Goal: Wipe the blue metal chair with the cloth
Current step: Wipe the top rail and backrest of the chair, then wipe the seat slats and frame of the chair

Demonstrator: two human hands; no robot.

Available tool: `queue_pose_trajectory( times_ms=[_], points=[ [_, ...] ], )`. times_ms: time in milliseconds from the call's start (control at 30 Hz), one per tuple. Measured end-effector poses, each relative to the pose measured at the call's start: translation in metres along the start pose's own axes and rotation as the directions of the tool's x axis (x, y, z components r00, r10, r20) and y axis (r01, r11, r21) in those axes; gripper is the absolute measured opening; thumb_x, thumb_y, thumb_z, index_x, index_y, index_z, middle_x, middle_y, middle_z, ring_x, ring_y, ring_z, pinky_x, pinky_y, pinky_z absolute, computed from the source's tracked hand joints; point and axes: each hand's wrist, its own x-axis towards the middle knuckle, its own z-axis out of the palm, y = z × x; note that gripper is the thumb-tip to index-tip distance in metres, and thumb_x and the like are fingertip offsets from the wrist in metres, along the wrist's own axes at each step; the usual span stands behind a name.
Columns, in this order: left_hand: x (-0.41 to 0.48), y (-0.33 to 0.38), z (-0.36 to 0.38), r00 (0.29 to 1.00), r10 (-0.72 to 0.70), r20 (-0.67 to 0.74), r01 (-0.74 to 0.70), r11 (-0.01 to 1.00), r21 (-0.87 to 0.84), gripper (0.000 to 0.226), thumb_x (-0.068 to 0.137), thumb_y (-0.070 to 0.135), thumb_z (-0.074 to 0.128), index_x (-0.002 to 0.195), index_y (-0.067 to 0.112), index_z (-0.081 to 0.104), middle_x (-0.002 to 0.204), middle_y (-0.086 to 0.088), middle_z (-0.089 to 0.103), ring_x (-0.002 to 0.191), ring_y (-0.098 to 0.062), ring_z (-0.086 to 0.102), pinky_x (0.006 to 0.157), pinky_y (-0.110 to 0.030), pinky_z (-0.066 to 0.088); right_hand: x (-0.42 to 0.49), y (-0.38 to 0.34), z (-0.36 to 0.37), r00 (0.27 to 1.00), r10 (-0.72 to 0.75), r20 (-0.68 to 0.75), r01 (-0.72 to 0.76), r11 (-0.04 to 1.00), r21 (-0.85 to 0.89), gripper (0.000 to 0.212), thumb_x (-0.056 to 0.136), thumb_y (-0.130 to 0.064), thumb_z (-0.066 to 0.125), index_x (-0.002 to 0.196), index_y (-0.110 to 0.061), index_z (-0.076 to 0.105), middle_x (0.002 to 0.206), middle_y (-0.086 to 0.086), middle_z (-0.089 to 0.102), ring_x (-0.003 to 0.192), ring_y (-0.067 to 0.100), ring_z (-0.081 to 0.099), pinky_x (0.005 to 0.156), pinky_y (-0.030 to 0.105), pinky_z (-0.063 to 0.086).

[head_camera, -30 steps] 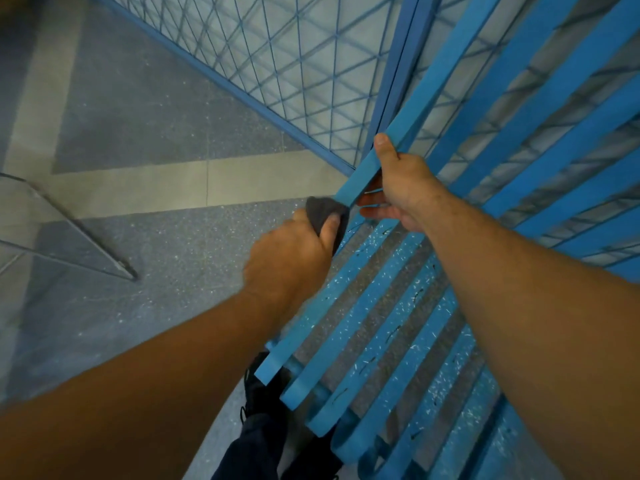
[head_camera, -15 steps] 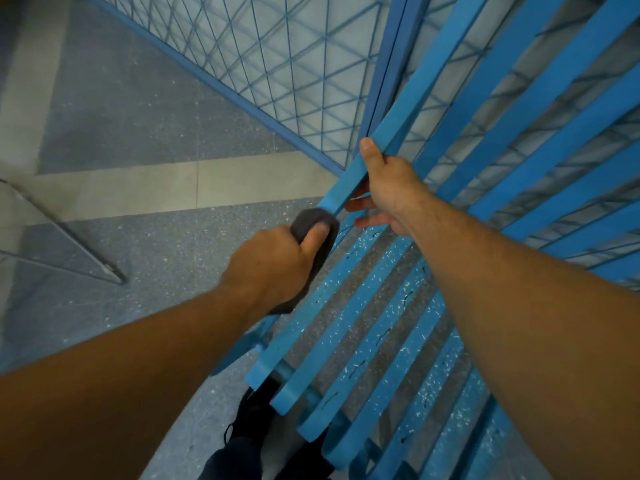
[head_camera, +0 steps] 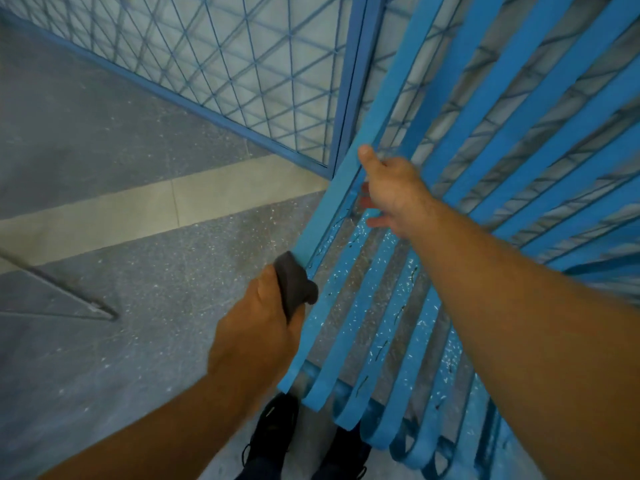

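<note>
Grey speckled floor (head_camera: 145, 306) beside a blue mesh fence (head_camera: 221, 64); the blue metal chair (head_camera: 433, 237) stands against it; left hand (head_camera: 256, 334) presses the dark cloth (head_camera: 294, 289), fingers clamped round it, onto the outermost slat; right hand (head_camera: 391, 192) grips the same slat higher up.

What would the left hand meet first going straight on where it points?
Probably the right hand. The left hand, gripping the cloth on the chair's outer slat, points up that slat, and the right hand holds the same slat higher up. Depth unclear.
</note>
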Motion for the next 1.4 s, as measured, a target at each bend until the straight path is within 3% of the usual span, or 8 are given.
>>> queue_pose_trajectory(
  times_ms=[200, 333, 433, 567, 767, 967, 1233, 1400],
  points=[
    [0.052, 0.035, -0.008, 0.992, 0.002, 0.124, 0.005, 0.999, -0.052, 0.071, 0.093, 0.059, 0.037, 0.143, 0.010, 0.026, 0.135, -0.011, 0.043, 0.107, -0.027, 0.053, 0.087, -0.042, 0.048, -0.096, 0.096, 0.033, 0.955, 0.285, 0.076, -0.291, 0.867, 0.405, 0.029, 0.099, -0.034, 0.046, 0.090, -0.013, 0.063, 0.085, 0.006, 0.067, 0.078, 0.021, 0.066, 0.070, 0.037, 0.055],
    [0.083, 0.044, -0.015, 0.959, 0.033, 0.282, 0.004, 0.992, -0.127, 0.092, 0.092, 0.067, 0.029, 0.152, 0.010, -0.010, 0.161, -0.005, -0.011, 0.148, -0.024, 0.001, 0.120, -0.043, 0.008, -0.122, 0.112, 0.055, 0.955, 0.258, 0.147, -0.290, 0.702, 0.651, 0.035, 0.098, -0.034, 0.041, 0.107, -0.012, 0.066, 0.104, 0.007, 0.072, 0.102, 0.029, 0.067, 0.090, 0.047, 0.051],
    [0.088, 0.043, -0.016, 0.916, -0.008, 0.400, 0.116, 0.962, -0.247, 0.098, 0.078, 0.068, 0.031, 0.154, 0.014, -0.002, 0.161, -0.005, -0.006, 0.148, -0.020, 0.000, 0.120, -0.040, 0.005, -0.123, 0.101, 0.066, 0.971, 0.198, 0.133, -0.227, 0.592, 0.773, 0.048, 0.098, -0.049, 0.037, 0.118, -0.016, 0.065, 0.112, 0.007, 0.070, 0.107, 0.027, 0.064, 0.095, 0.049, 0.048],
    [0.087, 0.044, -0.034, 0.821, -0.110, 0.560, 0.459, 0.711, -0.533, 0.044, 0.090, 0.055, 0.041, 0.110, 0.023, 0.063, 0.108, -0.008, 0.068, 0.102, -0.022, 0.063, 0.086, -0.029, 0.046, -0.122, 0.090, 0.073, 0.978, 0.169, 0.120, -0.198, 0.588, 0.784, 0.048, 0.092, -0.060, 0.046, 0.117, -0.025, 0.067, 0.107, -0.002, 0.073, 0.103, 0.017, 0.067, 0.079, 0.036, 0.054],
    [0.100, 0.034, -0.051, 0.949, 0.099, 0.300, -0.024, 0.969, -0.245, 0.036, 0.097, 0.020, 0.047, 0.133, 0.024, 0.051, 0.124, -0.004, 0.057, 0.107, -0.016, 0.053, 0.080, -0.022, 0.039, -0.111, 0.083, 0.070, 0.964, 0.207, 0.166, -0.252, 0.521, 0.816, 0.035, 0.087, -0.025, 0.070, 0.118, -0.010, 0.066, 0.102, 0.007, 0.075, 0.093, 0.020, 0.072, 0.081, 0.037, 0.057],
    [0.115, 0.034, -0.055, 0.913, 0.104, 0.394, -0.009, 0.972, -0.236, 0.052, 0.094, 0.019, 0.056, 0.144, 0.019, 0.039, 0.124, 0.004, 0.055, 0.094, -0.006, 0.055, 0.072, -0.015, 0.041, -0.102, 0.086, 0.073, 0.988, 0.155, -0.020, -0.082, 0.625, 0.776, 0.021, 0.090, -0.016, 0.064, 0.111, -0.019, 0.066, 0.105, 0.004, 0.073, 0.100, 0.020, 0.069, 0.089, 0.040, 0.056],
    [0.114, 0.036, -0.061, 0.924, 0.114, 0.365, -0.076, 0.990, -0.117, 0.014, 0.088, 0.023, 0.065, 0.098, 0.016, 0.059, 0.090, -0.004, 0.063, 0.080, -0.013, 0.059, 0.062, -0.025, 0.046, -0.103, 0.082, 0.069, 0.968, 0.133, -0.212, 0.034, 0.771, 0.636, 0.021, 0.094, -0.013, 0.054, 0.113, -0.019, 0.059, 0.102, 0.002, 0.067, 0.090, 0.014, 0.065, 0.060, 0.020, 0.053],
    [0.108, 0.039, -0.062, 0.936, 0.110, 0.334, -0.129, 0.991, 0.036, 0.030, 0.080, 0.035, 0.074, 0.096, 0.019, 0.054, 0.084, -0.001, 0.060, 0.077, -0.017, 0.059, 0.062, -0.031, 0.050, -0.111, 0.081, 0.067, 0.956, 0.179, -0.233, 0.019, 0.754, 0.657, 0.021, 0.090, -0.015, 0.047, 0.101, -0.025, 0.062, 0.099, 0.006, 0.069, 0.092, 0.024, 0.067, 0.080, 0.046, 0.059]
  ],
)
